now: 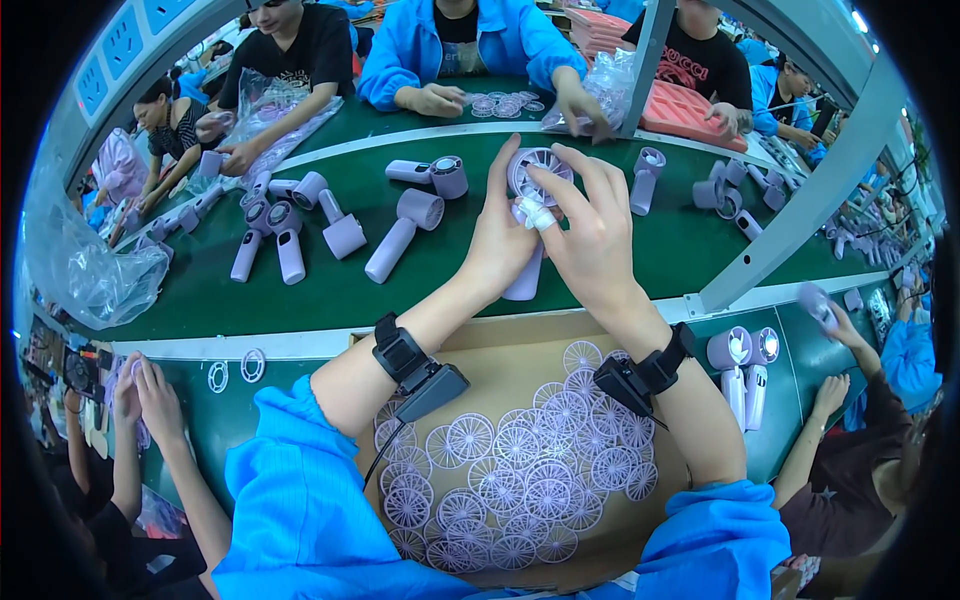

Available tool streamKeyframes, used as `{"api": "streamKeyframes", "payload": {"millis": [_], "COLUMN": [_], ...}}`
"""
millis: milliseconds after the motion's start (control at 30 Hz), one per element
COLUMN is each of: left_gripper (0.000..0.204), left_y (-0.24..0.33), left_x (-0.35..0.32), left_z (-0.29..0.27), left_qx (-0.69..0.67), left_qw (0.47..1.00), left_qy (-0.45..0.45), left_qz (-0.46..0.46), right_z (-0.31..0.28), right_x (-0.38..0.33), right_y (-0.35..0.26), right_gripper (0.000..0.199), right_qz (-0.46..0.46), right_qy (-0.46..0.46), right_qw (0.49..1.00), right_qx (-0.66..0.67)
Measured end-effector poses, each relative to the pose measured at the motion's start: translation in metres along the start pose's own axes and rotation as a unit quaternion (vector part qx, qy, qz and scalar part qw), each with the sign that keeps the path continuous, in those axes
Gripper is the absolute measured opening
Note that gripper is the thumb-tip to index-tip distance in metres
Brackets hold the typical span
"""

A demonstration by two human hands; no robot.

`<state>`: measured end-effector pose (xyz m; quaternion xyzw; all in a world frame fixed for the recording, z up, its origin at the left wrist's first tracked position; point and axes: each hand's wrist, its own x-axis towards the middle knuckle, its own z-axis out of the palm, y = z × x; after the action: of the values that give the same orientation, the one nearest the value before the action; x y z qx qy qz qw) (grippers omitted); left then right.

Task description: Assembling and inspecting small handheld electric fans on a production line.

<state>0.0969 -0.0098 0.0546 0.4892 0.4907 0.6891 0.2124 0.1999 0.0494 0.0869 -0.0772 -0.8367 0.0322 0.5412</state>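
A lilac handheld fan is held over the green conveyor belt, its round head up and its handle pointing down toward me. My left hand wraps the head from the left side. On the right, my right hand grips the head's edge, with fingers bent onto its round face. White tape is wrapped around a finger there. Below my forearms, a cardboard box contains many loose lilac spoked fan covers. Whether a cover is seated on the held fan is hard to make out between my fingers.
More lilac fans lie on the belt to the left, with another fan at the right. Two fans stand beside the box. A grey metal post rises at right. Co-workers' hands work across the belt and both sides.
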Motion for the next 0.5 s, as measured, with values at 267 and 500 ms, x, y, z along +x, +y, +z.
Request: {"api": "streamKeyframes", "payload": {"millis": [267, 500], "left_gripper": [0.075, 0.064], "left_y": [0.015, 0.018], "left_x": [0.000, 0.004], "left_z": [0.003, -0.010], "left_qx": [-0.067, -0.073], "left_qw": [0.991, 0.985], "left_qy": [-0.024, -0.088], "left_qz": [-0.110, -0.129], "right_z": [-0.004, 0.007], "right_x": [0.003, -0.005], "right_y": [0.017, 0.016], "right_gripper": [0.029, 0.032], "right_qz": [-0.045, 0.395], "right_qy": [-0.014, -0.097], "right_qw": [0.994, 0.759], "right_qx": [-0.100, 0.509]}}
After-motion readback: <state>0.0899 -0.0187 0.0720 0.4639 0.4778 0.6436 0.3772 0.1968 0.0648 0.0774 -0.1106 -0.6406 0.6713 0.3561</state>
